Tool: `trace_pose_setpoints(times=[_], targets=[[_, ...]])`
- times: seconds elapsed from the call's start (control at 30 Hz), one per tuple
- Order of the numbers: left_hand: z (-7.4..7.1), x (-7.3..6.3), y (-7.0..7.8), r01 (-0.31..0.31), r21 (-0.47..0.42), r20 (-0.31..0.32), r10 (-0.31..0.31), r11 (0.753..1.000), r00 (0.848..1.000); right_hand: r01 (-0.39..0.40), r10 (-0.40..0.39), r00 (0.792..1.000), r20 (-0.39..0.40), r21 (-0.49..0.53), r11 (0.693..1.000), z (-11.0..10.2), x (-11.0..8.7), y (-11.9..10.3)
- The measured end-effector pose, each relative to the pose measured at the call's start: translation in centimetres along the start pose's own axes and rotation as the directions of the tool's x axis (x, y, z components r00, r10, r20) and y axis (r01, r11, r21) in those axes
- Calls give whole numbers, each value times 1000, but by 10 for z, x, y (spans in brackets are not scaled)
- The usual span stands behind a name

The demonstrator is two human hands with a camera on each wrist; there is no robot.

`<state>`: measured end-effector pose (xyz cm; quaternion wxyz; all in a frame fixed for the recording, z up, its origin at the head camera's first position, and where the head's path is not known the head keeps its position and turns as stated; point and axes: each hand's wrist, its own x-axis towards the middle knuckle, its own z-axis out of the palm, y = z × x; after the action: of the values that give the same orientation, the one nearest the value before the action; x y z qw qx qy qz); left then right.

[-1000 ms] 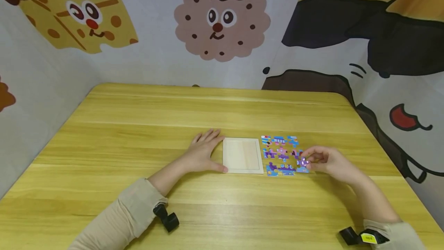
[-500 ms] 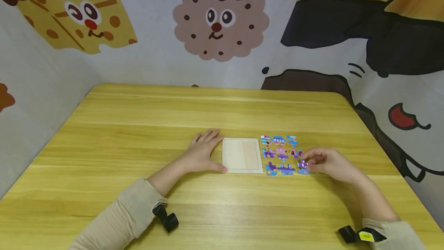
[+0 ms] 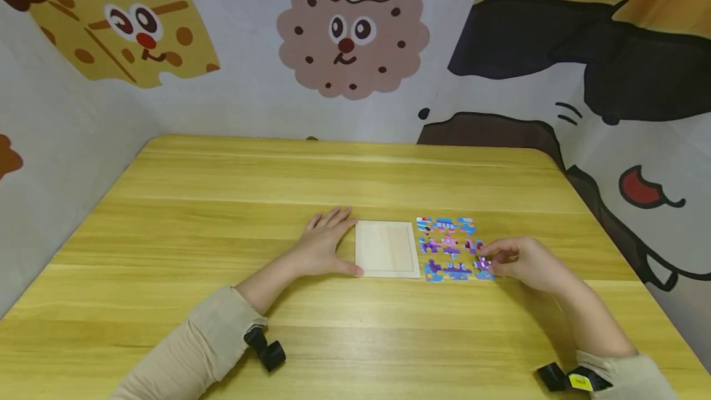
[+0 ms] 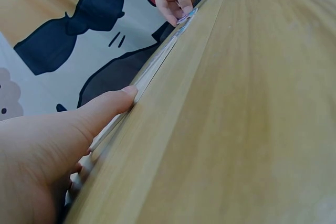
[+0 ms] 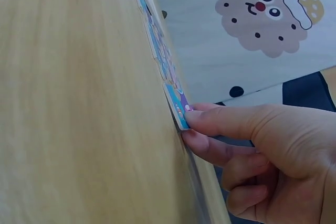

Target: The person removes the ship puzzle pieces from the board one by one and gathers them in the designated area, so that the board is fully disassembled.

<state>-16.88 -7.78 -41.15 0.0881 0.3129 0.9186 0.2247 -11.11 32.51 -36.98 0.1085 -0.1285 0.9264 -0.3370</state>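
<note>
A flat wooden puzzle tray [image 3: 386, 249] with a raised rim lies on the table. My left hand [image 3: 324, 249] is spread along its left side, thumb [image 4: 113, 106] at the near corner and fingertips at the far corner. To the right of the tray sit several loose jigsaw pieces [image 3: 449, 242], blue, purple and pink, laid in rows with small gaps. My right hand [image 3: 524, 261] pinches the purple-and-blue corner jigsaw piece [image 3: 482, 267] between thumb and forefinger. In the right wrist view that corner piece [image 5: 176, 106] lines up with the row of others, the thumb on its upper face.
The wood-grain table [image 3: 355, 332] extends around the tray and pieces on all sides. Behind it hangs a cloth backdrop [image 3: 244, 104] printed with cartoon food faces. Black wrist-camera mounts [image 3: 266, 350] are strapped at both sleeves.
My right hand has lowered the corner piece slightly toward the near row, away from the piece above it that it overlapped. The left hand and tray stay put.
</note>
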Motion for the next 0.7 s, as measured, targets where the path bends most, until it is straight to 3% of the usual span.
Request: trace_pose_setpoints(times=[0.17,0.4,0.7], targets=[[0,0,0,-3,0,-2,3,1000,1000,4,-4,1000,-12,-34,999,2,-1,2],[0,0,0,-5,2,-3,5,1000,1000,1,-1,1000,-8,39,999,4,-4,9],[0,-1,0,-6,8,-4,6,1000,1000,-14,15,1000,-14,45,999,4,-4,12]])
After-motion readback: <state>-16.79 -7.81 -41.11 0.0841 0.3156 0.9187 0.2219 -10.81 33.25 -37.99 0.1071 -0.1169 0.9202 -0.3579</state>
